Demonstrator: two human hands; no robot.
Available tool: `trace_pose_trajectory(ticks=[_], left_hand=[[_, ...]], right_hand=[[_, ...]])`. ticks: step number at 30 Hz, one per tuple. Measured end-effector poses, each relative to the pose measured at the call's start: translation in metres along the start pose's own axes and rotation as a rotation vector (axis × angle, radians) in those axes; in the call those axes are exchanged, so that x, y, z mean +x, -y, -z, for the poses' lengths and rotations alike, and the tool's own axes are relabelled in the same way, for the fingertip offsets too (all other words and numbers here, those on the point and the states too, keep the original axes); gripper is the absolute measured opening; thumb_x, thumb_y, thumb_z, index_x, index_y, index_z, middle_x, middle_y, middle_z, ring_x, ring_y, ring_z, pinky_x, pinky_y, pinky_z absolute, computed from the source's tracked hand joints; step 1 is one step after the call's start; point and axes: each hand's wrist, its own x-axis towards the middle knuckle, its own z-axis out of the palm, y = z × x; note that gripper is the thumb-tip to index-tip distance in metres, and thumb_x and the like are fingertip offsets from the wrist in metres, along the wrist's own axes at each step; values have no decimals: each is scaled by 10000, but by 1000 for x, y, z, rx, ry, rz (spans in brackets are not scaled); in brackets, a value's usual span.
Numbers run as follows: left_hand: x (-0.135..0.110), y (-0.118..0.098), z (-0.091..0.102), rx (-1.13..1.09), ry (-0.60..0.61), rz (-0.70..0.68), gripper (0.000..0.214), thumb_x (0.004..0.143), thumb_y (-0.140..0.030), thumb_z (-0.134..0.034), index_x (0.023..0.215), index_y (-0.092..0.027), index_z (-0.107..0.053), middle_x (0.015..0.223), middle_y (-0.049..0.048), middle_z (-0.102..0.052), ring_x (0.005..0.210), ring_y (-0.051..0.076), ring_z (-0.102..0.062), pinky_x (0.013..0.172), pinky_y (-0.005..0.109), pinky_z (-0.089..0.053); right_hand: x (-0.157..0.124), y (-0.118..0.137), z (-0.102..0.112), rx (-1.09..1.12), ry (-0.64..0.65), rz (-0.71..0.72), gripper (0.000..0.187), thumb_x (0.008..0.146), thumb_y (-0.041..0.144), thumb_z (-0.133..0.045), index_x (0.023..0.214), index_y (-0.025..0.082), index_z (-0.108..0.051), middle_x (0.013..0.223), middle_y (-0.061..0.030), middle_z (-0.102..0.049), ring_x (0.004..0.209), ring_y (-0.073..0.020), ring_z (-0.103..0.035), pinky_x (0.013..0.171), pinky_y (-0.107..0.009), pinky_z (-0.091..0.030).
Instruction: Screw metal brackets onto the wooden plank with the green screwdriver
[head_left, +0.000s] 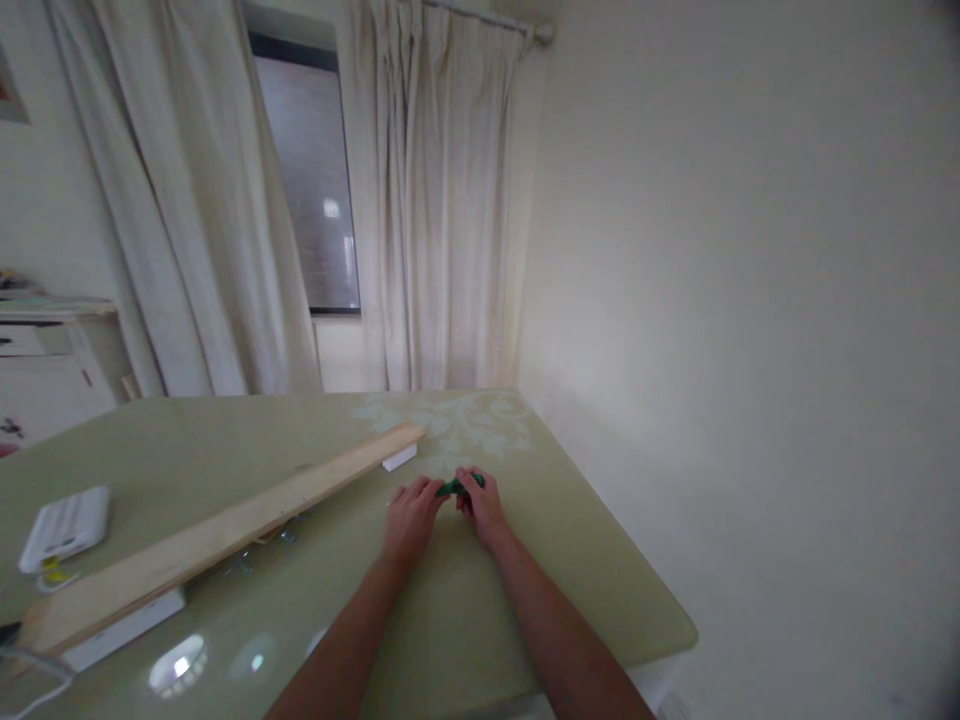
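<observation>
Both my hands rest on a pale green glossy table (585,560), meeting near its far right part. My right hand (480,506) is closed around a small dark green object (459,486). My left hand (412,515) lies beside it with fingers curled, its fingertips touching the same green object. What the object is I cannot make out; most of it is hidden by the fingers.
A long wooden plank (225,535) lies diagonally across the table on white blocks (400,457). A white ridged box (66,526) sits at the left edge. Curtains (435,200) and a window stand behind; a plain wall is on the right.
</observation>
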Motion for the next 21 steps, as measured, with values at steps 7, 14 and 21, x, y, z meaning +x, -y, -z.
trace_pose_trajectory(ticks=[7,14,21], left_hand=[[3,0,-2,5,15,0,218,1049,-303,-564,1212,-293,-709,1090,42,-765,1006,220,-711,885,333,-450],[3,0,-8,8,19,6,237,1058,-284,-531,1232,-283,-693,1127,60,-758,1052,231,-701,911,351,-444],[3,-2,-6,-3,23,1,215,1060,-302,-544,1215,-281,-690,1122,55,-761,1062,231,-702,937,354,-444]], right_hand=[[-4,9,-4,17,-21,7,507,786,704,-727,717,218,-601,439,52,-542,337,-83,-377,367,-243,-219],[-2,7,-4,27,-33,22,497,770,683,-741,678,223,-580,473,53,-529,392,-85,-392,399,-247,-240],[1,-3,0,-7,-12,22,429,913,561,-719,743,188,-591,539,85,-516,425,-69,-409,424,-214,-310]])
